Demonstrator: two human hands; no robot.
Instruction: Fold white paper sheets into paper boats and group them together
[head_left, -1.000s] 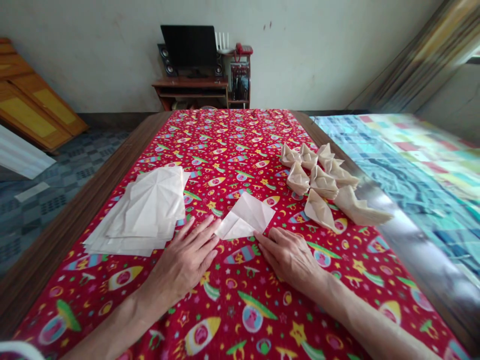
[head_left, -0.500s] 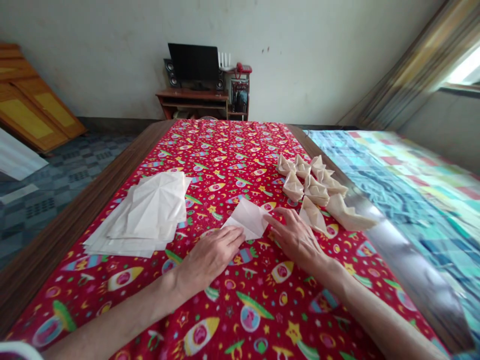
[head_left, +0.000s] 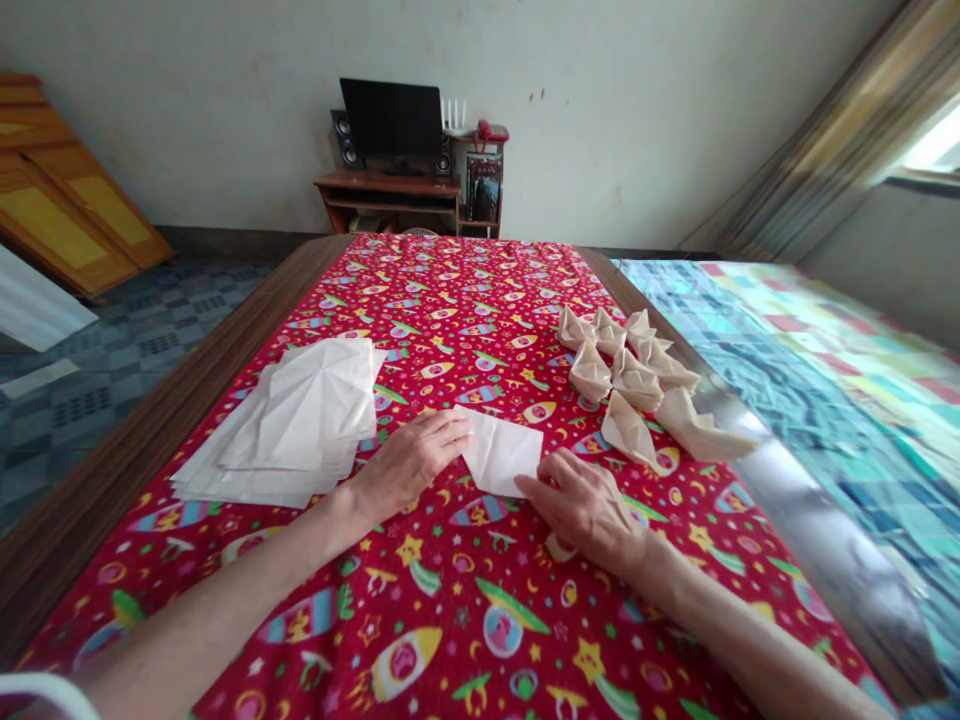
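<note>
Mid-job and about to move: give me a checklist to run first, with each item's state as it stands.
1. Left hand at the small sheet's far left corner: ok.
2. Right hand at its near right corner: ok.
3. Layers under the fingers lined up: cannot tell, the fingertips hide them.
4. Paper stack apart from the small sheet: ok, red cloth shows between.
5. Stack squared up: not ok, its edges fan out.
6. Folded pieces apart from the right hand: ok, a gap shows.

Paper stack (head_left: 315, 410) left of small sheet (head_left: 501, 455), folded papers (head_left: 636, 380) right, all on cloth (head_left: 450, 620)
</note>
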